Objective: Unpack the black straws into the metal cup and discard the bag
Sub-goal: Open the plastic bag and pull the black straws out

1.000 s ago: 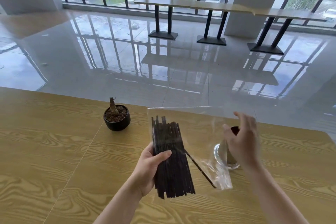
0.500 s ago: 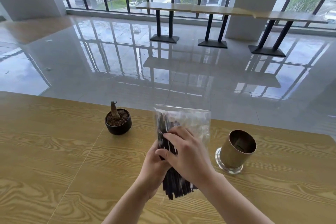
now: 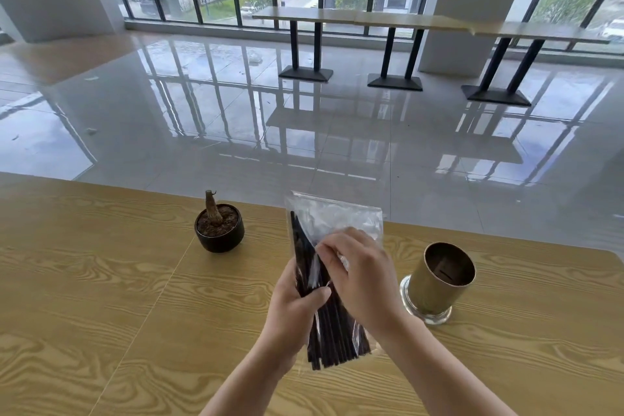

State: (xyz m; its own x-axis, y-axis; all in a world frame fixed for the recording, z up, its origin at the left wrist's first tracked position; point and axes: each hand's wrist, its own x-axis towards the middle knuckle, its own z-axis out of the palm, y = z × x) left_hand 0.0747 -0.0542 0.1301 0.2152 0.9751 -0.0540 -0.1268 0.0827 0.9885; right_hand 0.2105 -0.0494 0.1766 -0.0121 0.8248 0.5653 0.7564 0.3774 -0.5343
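Work surface: a wood-grain table (image 3: 101,297) fills the near half of the view. A small black pot (image 3: 219,233) holding soil and a bare stem stands on the table at far left of the hands, well apart from them. The metal cup (image 3: 440,282) stands upright on a clear base at the right, near the right forearm but not touching it; its mouth is open and unobstructed. Beyond the table lie a glossy tiled floor (image 3: 304,132) and a row of long tables (image 3: 422,22) before the windows.

Both forearms enter from the near edge and converge above the table centre. The left hand (image 3: 293,307) sits to the left of the bundle, thumb across its front. The right hand (image 3: 363,275) comes in from the right, palm down, over the upper half of the bundle.

The black straws (image 3: 332,328) remain inside the clear plastic bag (image 3: 337,216), held roughly upright and tilted slightly, lower ends toward the viewer. The left fingers are closed around the bundle at mid-length, gripping it through the film. The right fingertips are curled and pinch the bag film against the straws; the bag's empty top stands above them.
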